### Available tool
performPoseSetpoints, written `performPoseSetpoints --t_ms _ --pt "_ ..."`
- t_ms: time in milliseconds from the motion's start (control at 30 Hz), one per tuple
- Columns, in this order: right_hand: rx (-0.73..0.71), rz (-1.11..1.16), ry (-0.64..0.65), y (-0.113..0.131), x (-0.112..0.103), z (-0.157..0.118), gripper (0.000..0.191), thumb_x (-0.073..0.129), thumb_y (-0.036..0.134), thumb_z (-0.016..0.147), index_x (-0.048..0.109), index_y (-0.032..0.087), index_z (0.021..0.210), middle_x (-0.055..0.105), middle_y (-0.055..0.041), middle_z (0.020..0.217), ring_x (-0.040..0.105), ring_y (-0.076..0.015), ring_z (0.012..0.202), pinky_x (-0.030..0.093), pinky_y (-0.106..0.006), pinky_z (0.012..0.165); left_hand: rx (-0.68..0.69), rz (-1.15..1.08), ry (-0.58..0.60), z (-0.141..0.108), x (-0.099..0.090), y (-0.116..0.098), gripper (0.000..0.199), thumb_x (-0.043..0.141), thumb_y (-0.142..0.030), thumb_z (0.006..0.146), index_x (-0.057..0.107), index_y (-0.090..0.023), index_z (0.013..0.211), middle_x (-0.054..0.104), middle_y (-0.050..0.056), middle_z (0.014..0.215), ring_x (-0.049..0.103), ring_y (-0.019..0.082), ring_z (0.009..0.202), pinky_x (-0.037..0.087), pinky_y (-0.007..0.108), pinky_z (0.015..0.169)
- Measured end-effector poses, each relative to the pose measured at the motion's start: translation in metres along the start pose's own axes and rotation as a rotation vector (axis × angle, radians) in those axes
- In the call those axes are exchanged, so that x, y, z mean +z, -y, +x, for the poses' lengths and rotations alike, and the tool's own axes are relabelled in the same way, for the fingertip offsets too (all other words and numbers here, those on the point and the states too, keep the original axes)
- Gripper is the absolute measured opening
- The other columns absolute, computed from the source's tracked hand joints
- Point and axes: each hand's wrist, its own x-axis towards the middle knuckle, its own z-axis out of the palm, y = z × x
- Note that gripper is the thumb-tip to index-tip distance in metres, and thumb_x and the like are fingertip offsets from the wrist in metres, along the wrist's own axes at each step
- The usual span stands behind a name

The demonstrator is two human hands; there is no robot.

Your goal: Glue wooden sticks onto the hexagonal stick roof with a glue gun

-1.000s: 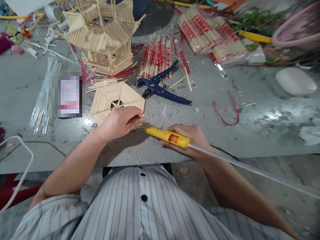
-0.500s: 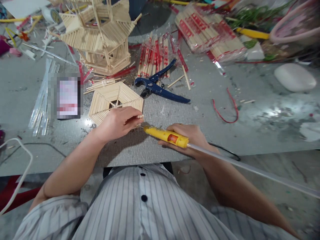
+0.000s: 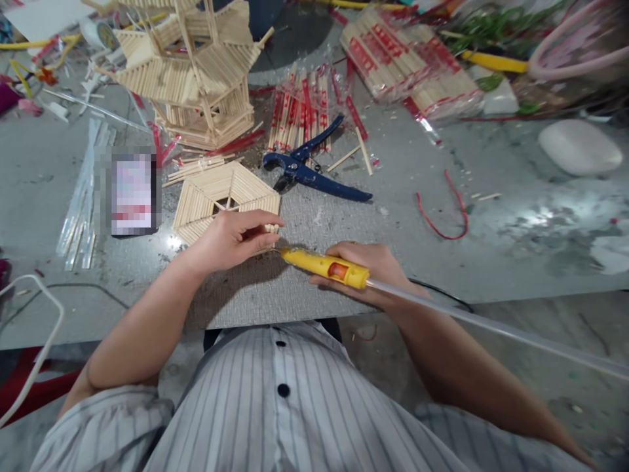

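My left hand [image 3: 230, 239] is closed around small wooden sticks [image 3: 271, 229], whose pale ends show between thumb and fingers. It lies over the near edge of a flat hexagonal stick panel [image 3: 196, 202]. In my right hand [image 3: 366, 262] is a yellow glue gun [image 3: 319, 264], its metal tip pointing left and close under the left fingertips. A clear glue stick [image 3: 442, 311] runs out of the gun's back. Whether the tip touches the sticks cannot be made out.
Blue cutters [image 3: 314, 177] lie right of the panel. Behind stand a stick-built pagoda [image 3: 206, 72] and wrapped chopsticks [image 3: 299, 118]. At left are a blurred phone [image 3: 132, 193] and clear glue sticks [image 3: 81, 196]; at right, a white rounded object [image 3: 580, 147].
The fingers of my left hand have parted slightly around the stick ends. The glue gun stays almost where it was, and the whole view has shifted a little.
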Motion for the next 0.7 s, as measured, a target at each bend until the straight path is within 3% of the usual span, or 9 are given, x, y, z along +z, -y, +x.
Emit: performPoseSetpoints --t_ms 100,367,700 --pt "0.022 0.015 0.023 -0.0014 0.0005 -0.0004 0.065 0.033 0.076 0.083 0.062 0.018 0.077 0.067 -0.0051 0.065 0.060 -0.0132 0.053 0.037 -0.024 0.049 -0.018 -0.028 0.029 -0.0001 -0.0003 -0.0007 0.031 0.059 -0.028 0.085 0.068 -0.013 0.110 0.066 0.000 0.059 0.054 0.005 0.050 0.042 0.013 0.050" --pt "0.018 0.014 0.002 -0.0037 0.0026 -0.0007 0.067 0.032 0.077 0.083 0.063 0.018 0.079 0.068 -0.0058 0.066 0.063 -0.0148 0.057 0.039 -0.024 0.051 0.049 0.004 0.042 0.0019 0.0010 0.0014 0.018 0.059 -0.025 0.086 0.071 -0.011 0.086 0.071 0.004 0.064 0.059 0.006 0.053 0.042 0.015 0.051" --pt "0.008 0.025 -0.035 -0.0020 0.0034 -0.0020 0.061 0.036 0.075 0.083 0.061 0.019 0.080 0.069 -0.0058 0.070 0.064 -0.0148 0.059 0.042 -0.024 0.054 0.077 0.152 0.065 0.0026 -0.0004 -0.0033 0.021 0.051 -0.027 0.090 0.066 -0.014 0.082 0.068 0.002 0.066 0.057 0.006 0.055 0.040 0.016 0.054"
